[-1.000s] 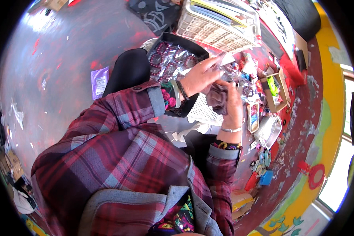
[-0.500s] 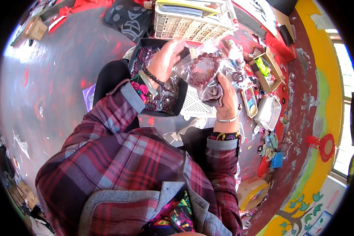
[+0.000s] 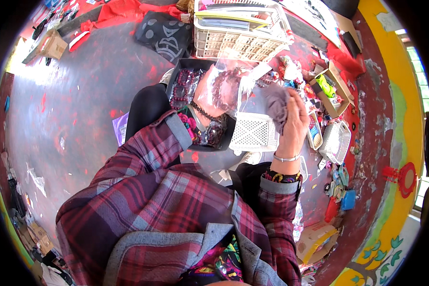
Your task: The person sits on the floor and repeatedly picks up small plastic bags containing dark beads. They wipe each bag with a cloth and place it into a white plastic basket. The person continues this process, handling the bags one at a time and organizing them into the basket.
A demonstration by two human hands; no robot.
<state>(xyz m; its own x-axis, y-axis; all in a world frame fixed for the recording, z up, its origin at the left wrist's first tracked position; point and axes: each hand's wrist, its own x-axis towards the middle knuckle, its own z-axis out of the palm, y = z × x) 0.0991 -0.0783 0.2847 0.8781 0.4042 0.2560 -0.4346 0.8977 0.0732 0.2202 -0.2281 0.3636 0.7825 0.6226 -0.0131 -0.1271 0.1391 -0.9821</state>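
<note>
A clear plastic bag (image 3: 224, 88) with a dark red beaded bracelet inside is at my left hand (image 3: 208, 97), which grips it over the black box. Its fingers are partly hidden behind the bag, and a bead bracelet rings the wrist. My right hand (image 3: 294, 119), a silver bangle at its wrist, pinches a crumpled mauve-grey cloth (image 3: 275, 105) to the right of the bag. Below the left hand lies the open black box (image 3: 176, 78), with several bagged dark red beaded pieces (image 3: 182, 90) in it. A white perforated plastic basket (image 3: 253, 133) stands between my hands.
A cream crate (image 3: 238, 45) of folders stands ahead, with a dark patterned bag (image 3: 164, 35) to its left. On the right are a cardboard box (image 3: 330, 90), a white basket (image 3: 337, 140) and scattered small items. A purple packet (image 3: 120, 127) lies by my left knee.
The bagged bracelet has passed from my right hand to my left. My right hand has drawn away rightward with the cloth, now apart from the bag. The whole view has shifted slightly.
</note>
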